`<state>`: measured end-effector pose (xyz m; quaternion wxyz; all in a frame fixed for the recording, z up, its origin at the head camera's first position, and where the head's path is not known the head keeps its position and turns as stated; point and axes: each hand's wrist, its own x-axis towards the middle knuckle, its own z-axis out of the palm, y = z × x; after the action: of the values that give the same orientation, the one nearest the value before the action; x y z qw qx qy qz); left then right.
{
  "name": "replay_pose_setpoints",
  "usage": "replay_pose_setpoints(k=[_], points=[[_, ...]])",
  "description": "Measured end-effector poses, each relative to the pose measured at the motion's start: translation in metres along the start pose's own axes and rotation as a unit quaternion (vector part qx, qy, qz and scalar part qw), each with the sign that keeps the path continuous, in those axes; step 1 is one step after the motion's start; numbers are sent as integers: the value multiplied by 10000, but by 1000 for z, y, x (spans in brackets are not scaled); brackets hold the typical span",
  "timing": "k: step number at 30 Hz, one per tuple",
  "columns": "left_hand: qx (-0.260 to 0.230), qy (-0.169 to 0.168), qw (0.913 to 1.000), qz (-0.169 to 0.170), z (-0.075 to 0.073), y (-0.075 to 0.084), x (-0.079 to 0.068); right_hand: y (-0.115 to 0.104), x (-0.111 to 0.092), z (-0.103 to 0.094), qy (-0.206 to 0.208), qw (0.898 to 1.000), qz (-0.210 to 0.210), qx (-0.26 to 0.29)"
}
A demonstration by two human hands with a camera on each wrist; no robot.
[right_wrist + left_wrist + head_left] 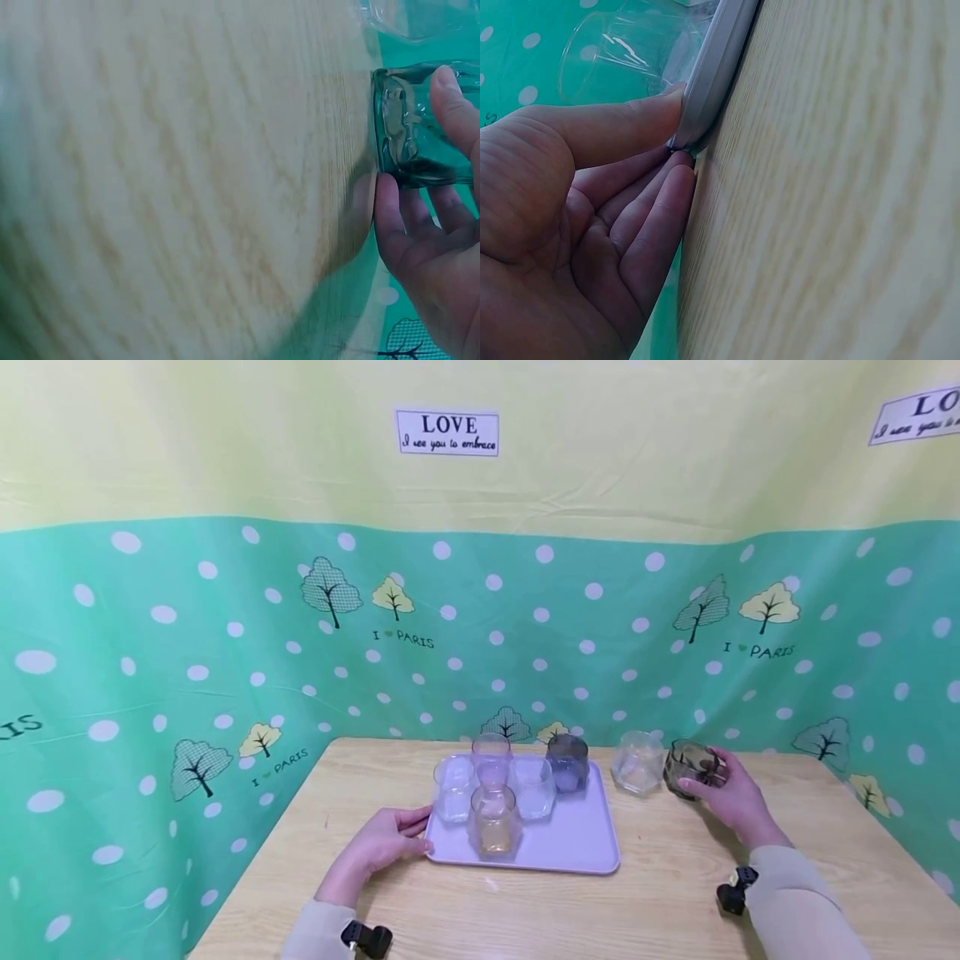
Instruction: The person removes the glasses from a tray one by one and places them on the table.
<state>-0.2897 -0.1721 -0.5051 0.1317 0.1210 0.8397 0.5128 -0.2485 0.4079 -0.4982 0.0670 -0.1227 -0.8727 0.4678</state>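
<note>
My left hand (386, 839) pinches the left edge of a lavender tray (570, 852). In the left wrist view the thumb lies on the tray's rim (712, 71), with the fingers below it. On the tray stand several glasses: a pink one (491, 752), a dark grey one (567, 764), an amber one (495, 827), and clear ones (455, 789), (534, 789). Over at the right, my right hand (738, 797) grips a dark smoky glass (682, 764), thumb on the near side. The right wrist view shows that glass (401, 124) upright, its base at the table surface.
Just left of the smoky glass stands another clear glass (637, 764), off the tray. The wooden table (525, 918) ends at a green and yellow curtain (465, 677) hanging close behind the glasses. Black wrist cameras sit on both sleeves.
</note>
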Motion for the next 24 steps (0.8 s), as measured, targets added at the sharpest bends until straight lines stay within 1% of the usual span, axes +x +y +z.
replay_pose_setpoints(k=[5, 11, 17, 24], points=[[38, 1, 10000, -6, 2, 5, 0, -4, -4, -3, 32, 9999, 63, -157], [-30, 10, 10000, -37, 2, 4, 2, -6, -4, -3, 21, 9999, -58, -144], [-122, -37, 9999, 6, 1, 6, 0, -7, -7, -2, -27, 9998, -55, -168], [-126, -28, 9999, -5, 0, 2, -2, -5, -5, 2, -38, 9998, -117, -146]])
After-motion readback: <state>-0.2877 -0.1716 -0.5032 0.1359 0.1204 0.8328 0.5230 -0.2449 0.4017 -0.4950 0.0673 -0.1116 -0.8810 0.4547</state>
